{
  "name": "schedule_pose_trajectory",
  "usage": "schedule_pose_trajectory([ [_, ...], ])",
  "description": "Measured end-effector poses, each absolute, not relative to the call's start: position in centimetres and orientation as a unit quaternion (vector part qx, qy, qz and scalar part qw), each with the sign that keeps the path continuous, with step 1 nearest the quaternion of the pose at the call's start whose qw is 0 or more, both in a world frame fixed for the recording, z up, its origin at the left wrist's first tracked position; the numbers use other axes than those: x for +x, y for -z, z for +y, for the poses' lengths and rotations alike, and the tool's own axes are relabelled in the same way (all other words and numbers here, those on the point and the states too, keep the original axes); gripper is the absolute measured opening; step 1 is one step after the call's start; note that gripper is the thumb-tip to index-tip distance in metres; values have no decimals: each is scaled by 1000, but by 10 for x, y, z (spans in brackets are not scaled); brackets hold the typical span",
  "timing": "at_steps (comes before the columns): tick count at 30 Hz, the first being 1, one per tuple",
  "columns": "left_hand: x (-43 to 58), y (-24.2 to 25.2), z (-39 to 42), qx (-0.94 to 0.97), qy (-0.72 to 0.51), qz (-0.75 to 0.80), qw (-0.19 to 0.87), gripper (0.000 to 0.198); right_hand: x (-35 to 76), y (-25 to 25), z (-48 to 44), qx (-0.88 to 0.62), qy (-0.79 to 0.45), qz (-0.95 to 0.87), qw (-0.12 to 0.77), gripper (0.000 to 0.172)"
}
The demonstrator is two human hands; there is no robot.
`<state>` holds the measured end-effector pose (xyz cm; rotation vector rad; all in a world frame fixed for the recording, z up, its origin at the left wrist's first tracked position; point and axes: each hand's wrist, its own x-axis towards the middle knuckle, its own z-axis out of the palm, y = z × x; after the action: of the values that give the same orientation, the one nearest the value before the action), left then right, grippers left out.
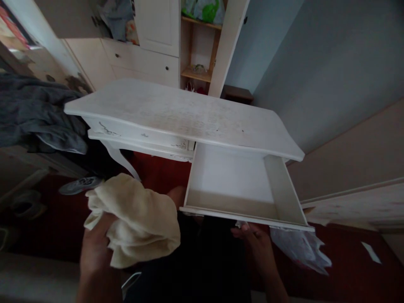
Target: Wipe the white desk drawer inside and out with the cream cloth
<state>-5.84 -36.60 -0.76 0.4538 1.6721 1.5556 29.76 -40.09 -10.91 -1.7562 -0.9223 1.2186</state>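
Observation:
A bunched cream cloth (135, 214) is gripped in my left hand (99, 242), its folds hiding most of my fingers. In front of me stands a white table (176, 105) with dark smudges across its top. Its right drawer (233, 176) is pulled out toward me, with a bare white bottom showing. My right hand (254, 240) is at the drawer's front, the thumb and fingers closed on the drawer knob (241, 224). The left drawer (142, 134), with grey floral decoration, is closed.
Dark grey clothing (38, 111) hangs at the left, above a grey shoe (80, 185) on the red floor. A clear plastic bag (301, 248) lies beneath the drawer's right side. Behind the table stands a white wardrobe (159, 27) with an open door and shelves (197, 73).

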Motion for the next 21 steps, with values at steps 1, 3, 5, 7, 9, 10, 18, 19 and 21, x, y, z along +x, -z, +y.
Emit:
schedule_pose_trajectory([
  [1,-54,8,-364,164,-601,665,412,18,297,106,-399,-691,-479,-368,397,66],
  [3,-46,10,-360,117,-589,676,427,22,296,102,-396,-688,-474,-376,400,65],
  [5,-40,12,-359,94,-591,678,427,28,298,103,-394,-687,-471,-383,399,63],
  [7,-36,15,-360,94,-591,674,433,35,300,107,-394,-685,-469,-387,402,61],
  [9,-36,18,-361,98,-596,666,438,43,301,111,-394,-683,-465,-387,410,61],
  [10,-36,19,-361,99,-602,661,437,45,301,113,-394,-682,-461,-386,415,61],
  [18,-32,20,-364,103,-590,654,462,58,295,113,-391,-674,-464,-394,420,61],
  [19,-32,19,-364,104,-586,658,462,59,296,116,-392,-673,-465,-399,414,61],
  [21,-32,18,-365,108,-578,662,464,59,298,123,-394,-673,-467,-403,408,63],
])
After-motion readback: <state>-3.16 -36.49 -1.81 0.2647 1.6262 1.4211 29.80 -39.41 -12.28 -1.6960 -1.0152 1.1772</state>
